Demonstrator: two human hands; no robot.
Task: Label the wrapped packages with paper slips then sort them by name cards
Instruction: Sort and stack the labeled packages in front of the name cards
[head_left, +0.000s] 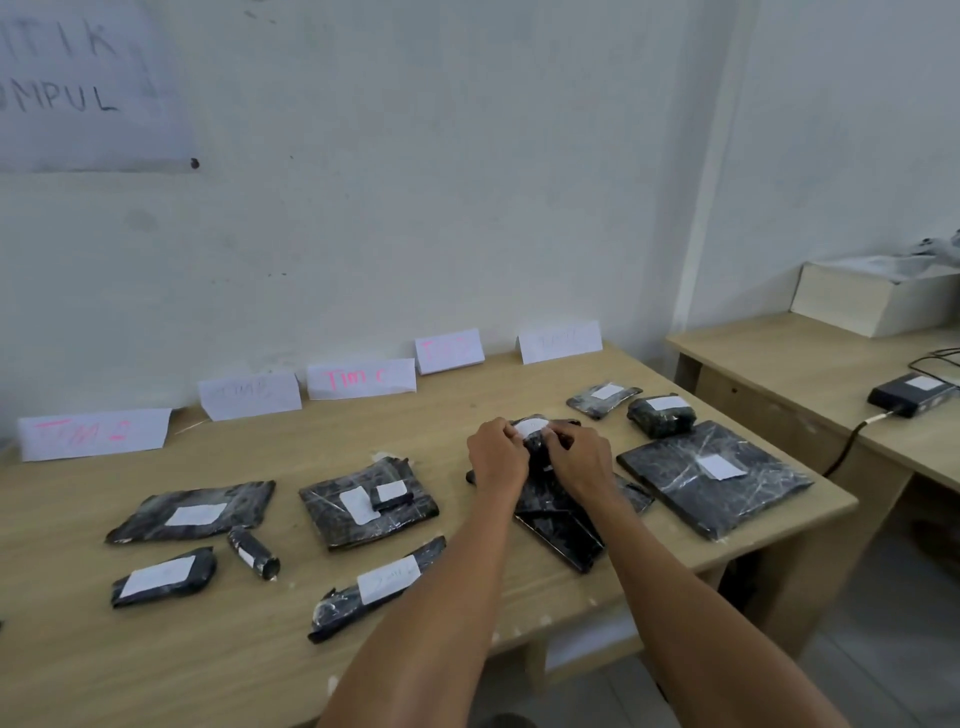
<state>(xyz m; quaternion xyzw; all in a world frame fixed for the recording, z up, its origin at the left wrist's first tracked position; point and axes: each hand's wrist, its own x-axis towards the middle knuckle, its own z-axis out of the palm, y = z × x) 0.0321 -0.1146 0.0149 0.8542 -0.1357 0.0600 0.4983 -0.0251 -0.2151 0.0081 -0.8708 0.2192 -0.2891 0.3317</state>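
Both hands on one small black package (537, 448) near the middle-right of the table (291, 670); my left hand (496, 460) and right hand (584, 460) pinch a white paper slip (530, 427) against its top; that package sits on a larger flat black one (558, 525); other wrapped packages lie around, each with a slip; five folded name cards stand along the wall, one reading "Tim C" (361, 378); the other cards are too blurred to read.
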